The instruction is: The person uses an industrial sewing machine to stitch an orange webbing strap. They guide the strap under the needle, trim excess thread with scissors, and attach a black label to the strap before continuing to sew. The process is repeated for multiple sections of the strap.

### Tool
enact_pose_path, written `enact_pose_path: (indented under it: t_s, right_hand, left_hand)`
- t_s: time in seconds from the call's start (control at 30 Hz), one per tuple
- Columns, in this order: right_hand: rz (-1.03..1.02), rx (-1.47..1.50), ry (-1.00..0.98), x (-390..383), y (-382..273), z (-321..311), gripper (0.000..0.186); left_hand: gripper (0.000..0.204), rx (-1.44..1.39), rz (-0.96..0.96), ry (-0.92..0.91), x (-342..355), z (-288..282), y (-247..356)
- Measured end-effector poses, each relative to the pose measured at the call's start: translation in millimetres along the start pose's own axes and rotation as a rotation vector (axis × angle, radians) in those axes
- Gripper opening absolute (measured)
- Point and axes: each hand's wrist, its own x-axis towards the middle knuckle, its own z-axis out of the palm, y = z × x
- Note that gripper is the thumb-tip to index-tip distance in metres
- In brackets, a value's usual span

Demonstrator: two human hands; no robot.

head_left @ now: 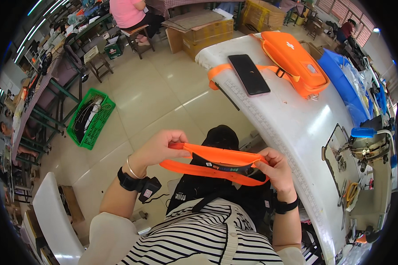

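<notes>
White desk right of the right fingers; these and the left fingers pinch an orange fabric piece.

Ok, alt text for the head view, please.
The left hand and right hand hold an orange-and-black fabric piece by its ends. On the white table at right: a phone, an orange bag and a sewing machine.

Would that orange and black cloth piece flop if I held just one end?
Probably: the orange and black cloth piece looks thin and soft. It seems light too, since the left hand and right hand only pinch its ends. The orange strap would likely dangle, as it bows below.
</notes>
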Motion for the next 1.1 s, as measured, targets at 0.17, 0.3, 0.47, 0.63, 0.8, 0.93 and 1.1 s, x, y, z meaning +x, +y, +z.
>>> enact_pose_path:
  t_s: [0.17,0.3,0.47,0.63,0.8,0.93,1.1]
  right_hand:
    - [0.009,-0.056,-0.034,-2,0,-4,0.010]
    - [0.054,0.019,-0.056,-3,2,-6,0.010]
    - [0.085,0.075,-0.079,-5,6,-11,0.009]
    - [0.075,0.231,-0.036,-10,5,-8,0.008]
    - [0.020,0.459,-0.127,-16,2,-8,0.011]
    - [0.017,0.572,-0.135,-17,-3,-10,0.012]
    - [0.022,0.601,-0.104,-21,-5,-11,0.013]
  left_hand:
    - [0.016,0.038,0.037,0.017,-6,3,10]
    - [0.016,0.102,0.003,-0.017,-7,1,18]
    - [0.011,0.003,-0.077,0.032,-2,1,11]
    - [0.014,-0.006,-0.092,0.047,-6,9,9]
    - [0.019,-0.256,0.091,-0.121,-12,11,-13]
    - [0.015,-0.409,0.142,-0.174,-5,24,-10]
    - [0.017,-0.495,0.327,-0.234,-3,43,-11]
